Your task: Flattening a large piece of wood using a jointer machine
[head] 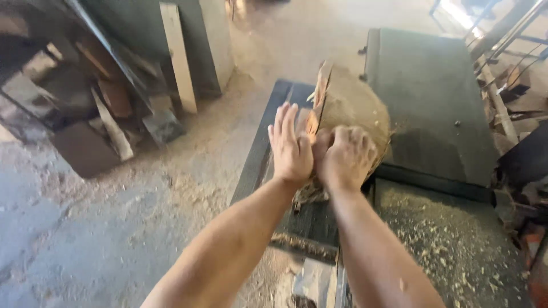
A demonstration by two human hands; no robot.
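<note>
Near the middle of the view, a thick round slab of wood [354, 108], dusted with sawdust, is seen lying on the dark metal bed of a woodworking machine [434, 97]. At the slab's nine-o'clock edge a thin, splintered strip of wood [321, 94] is stood upright, almost on edge. The left hand [291, 145] is laid flat against that strip from the nine-o'clock side, its fingers straight, held close together and pointed toward twelve o'clock; nothing is gripped by it. The right hand [345, 155] is pressed on the slab's six-o'clock rim just beside the left, its fingers curled down over the edge in a loose fist; whether anything is enclosed in that fist cannot be told. The two hands are touching at the thumbs. Wood shavings [451, 245] are scattered over the machine surface at five o'clock from the hands. Well apart, at ten o'clock, a stack of offcut boards [108, 108] is leaned against a dark frame, and a pale plank [178, 57] is propped upright at eleven o'clock. A sawdust-strewn concrete floor [114, 228] is spread at eight o'clock.
</note>
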